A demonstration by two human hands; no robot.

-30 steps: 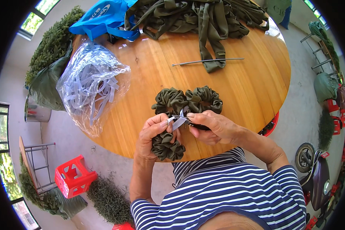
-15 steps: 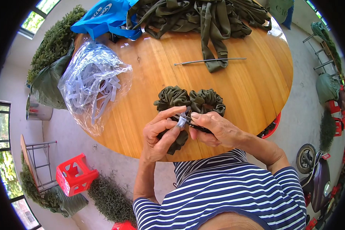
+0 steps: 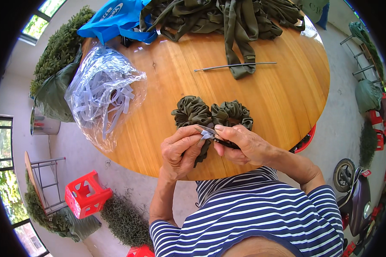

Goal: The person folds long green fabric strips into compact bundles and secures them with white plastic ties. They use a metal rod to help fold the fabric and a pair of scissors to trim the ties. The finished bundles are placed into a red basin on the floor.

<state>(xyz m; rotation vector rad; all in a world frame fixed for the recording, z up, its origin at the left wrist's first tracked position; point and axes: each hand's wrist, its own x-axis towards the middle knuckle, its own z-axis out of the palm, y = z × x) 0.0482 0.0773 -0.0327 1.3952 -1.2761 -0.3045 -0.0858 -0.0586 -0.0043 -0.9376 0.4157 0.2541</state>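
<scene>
My left hand (image 3: 179, 150) is closed, pinching the end of a pale, whitish elastic strip (image 3: 207, 134) between its fingertips. In my right hand (image 3: 243, 145) is a small pair of scissors (image 3: 227, 143) with black handles, its metal blades right at the strip. Dark green gathered fabric (image 3: 201, 158) hangs below my left fingers, partly hidden by them. Just beyond my hands, two dark green scrunchies, a left one (image 3: 194, 111) and a right one (image 3: 233, 112), lie side by side on the wooden table (image 3: 283, 103).
A clear plastic bag (image 3: 103, 92) of pale elastic strips lies at the left. Dark green fabric tubes (image 3: 201, 19) heap at the far edge beside a blue bag (image 3: 116, 21). One tube end lies under a thin metal rod (image 3: 253, 64). A red stool (image 3: 86, 195) stands on the floor.
The scissor blades have come up over the elastic strip, and less of the strip shows between my fingers. The green fabric under my left hand has shifted slightly. Both hands stay nearly in place.
</scene>
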